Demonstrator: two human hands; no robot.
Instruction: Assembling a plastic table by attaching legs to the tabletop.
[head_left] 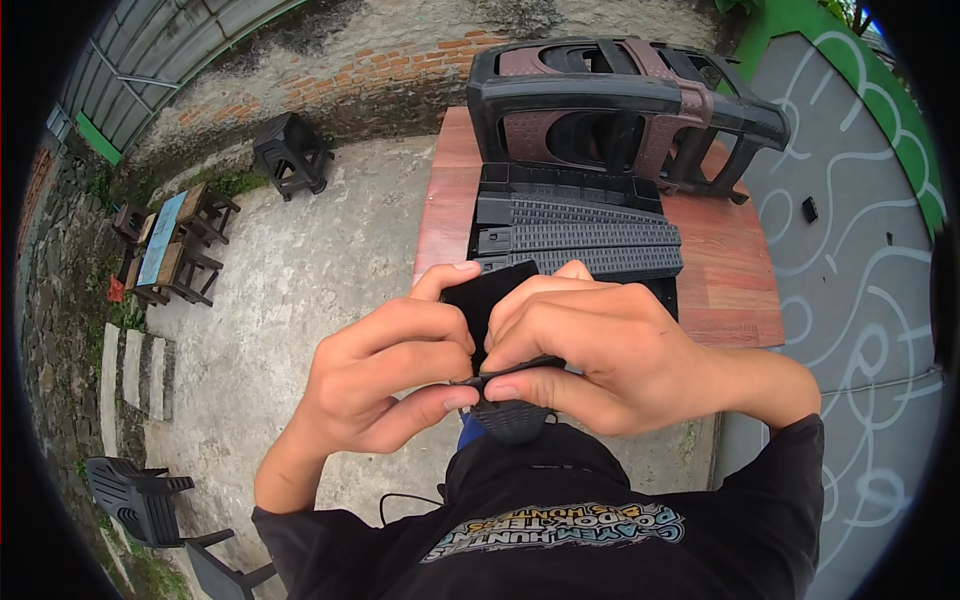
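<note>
Close to my chest, both hands pinch a thin black plastic piece. My left hand [395,365] grips its left side with thumb and bent fingers. From the right, my right hand [600,350] presses its thumb and fingers on the edge beside it. A flat, smooth black part [492,290] shows between the hands, and a dark part with a textured surface [512,422] hangs below the thumbs. Whether these are one piece I cannot tell. Just beyond my fingers, several dark grey panels with a woven pattern [595,236] lie side by side on black plastic parts.
A wood-patterned table [735,290] carries the panels. At its far end lies a large black and brown plastic frame [655,110]. A black stool [290,155], a wooden table with a blue top [165,235] and a dark chair [140,495] stand to the left.
</note>
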